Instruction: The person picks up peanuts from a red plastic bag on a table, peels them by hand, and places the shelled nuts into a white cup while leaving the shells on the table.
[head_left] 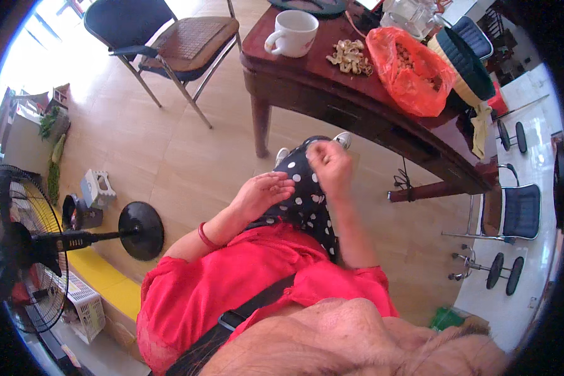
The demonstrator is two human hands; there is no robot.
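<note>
Over my lap, my left hand (268,192) lies with its palm turned up and its fingers stretched out; nothing shows on it. Just to its right, my right hand (329,167) is raised with its fingers curled in toward the thumb, slightly smeared by motion. Whether something small is in those fingers I cannot make out. Both hands are above the black trousers with white dots (299,216). Beyond them on the dark wooden table (332,94) are a heap of pale, curled pieces (349,57) and an open red plastic bag (413,75) of small brownish pieces.
A white mug (294,34) stands near the table's left corner. Right of the bag are a dark green container (467,62) and a yellowish cloth (480,131). A chair (191,44) is at the far left, a black standing fan (34,241) at the left.
</note>
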